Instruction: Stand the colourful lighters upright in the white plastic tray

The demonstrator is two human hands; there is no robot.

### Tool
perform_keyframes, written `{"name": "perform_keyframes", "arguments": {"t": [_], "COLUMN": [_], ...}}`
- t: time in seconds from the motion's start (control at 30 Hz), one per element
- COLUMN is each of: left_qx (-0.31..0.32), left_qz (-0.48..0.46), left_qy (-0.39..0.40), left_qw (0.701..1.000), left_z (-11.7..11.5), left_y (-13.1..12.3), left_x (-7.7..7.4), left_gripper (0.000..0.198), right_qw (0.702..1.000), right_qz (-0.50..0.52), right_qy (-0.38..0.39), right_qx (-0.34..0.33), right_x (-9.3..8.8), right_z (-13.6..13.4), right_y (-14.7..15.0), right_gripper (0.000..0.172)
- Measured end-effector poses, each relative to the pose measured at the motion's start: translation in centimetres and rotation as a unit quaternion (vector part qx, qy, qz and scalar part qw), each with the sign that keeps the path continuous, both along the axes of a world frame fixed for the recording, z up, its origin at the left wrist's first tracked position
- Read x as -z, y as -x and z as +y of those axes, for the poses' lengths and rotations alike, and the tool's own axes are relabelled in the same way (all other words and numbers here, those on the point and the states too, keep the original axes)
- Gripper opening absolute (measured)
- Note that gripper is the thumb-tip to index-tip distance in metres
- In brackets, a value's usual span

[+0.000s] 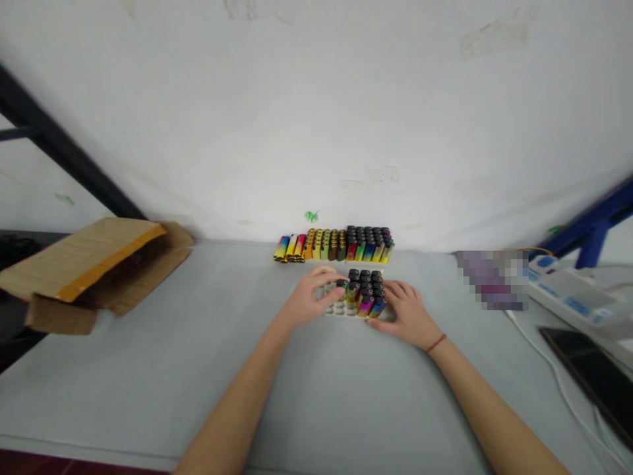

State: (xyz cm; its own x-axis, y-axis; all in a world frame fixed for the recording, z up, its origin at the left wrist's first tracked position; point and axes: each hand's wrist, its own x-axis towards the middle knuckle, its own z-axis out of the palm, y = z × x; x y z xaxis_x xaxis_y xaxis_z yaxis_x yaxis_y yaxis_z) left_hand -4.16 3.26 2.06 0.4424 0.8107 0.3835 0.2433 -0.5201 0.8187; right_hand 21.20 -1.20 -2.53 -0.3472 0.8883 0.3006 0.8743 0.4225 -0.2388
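A white tray with round holes lies on the grey table, partly filled with several upright colourful lighters with black caps. My left hand rests on the tray's left side, fingers curled in a pinch on one lighter at the tray's empty holes. At the tray's right edge lies my right hand, fingers together against the lighters and tray. Behind, against the white wall, a long row of more colourful lighters stands, with a few lying flat at its left end.
An open cardboard box lies on its side at the table's left. At the right are a blurred purple object, a white power strip with a cable, and a dark phone. A blue bar rises at the far right.
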Motion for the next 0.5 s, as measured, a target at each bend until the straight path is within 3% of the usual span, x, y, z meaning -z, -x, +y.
{"name": "perform_keyframes", "arguments": {"t": [0.13,0.27,0.37,0.5], "left_qx": [0.052,0.062,0.057,0.005], "left_qz": [0.041,0.059,0.071,0.066], "left_qy": [0.032,0.000,-0.022,-0.028], "left_qw": [0.997,0.996,0.996,0.997], "left_z": [-0.07,-0.26,-0.41,-0.57], "left_y": [-0.05,-0.33,-0.48,-0.59], "left_x": [-0.19,-0.07,0.01,0.27], "left_gripper": [0.025,0.022,0.022,0.026], "right_qw": [1.000,1.000,1.000,1.000], "right_qz": [0.002,0.007,0.009,0.013], "right_qy": [0.000,0.003,0.005,0.007], "right_qx": [0.002,0.002,0.002,0.003], "right_x": [-0.06,-0.14,-0.15,-0.17], "right_z": [-0.03,-0.08,-0.09,-0.12], "right_y": [0.07,0.13,0.14,0.15], "right_gripper": [0.065,0.064,0.063,0.063]}}
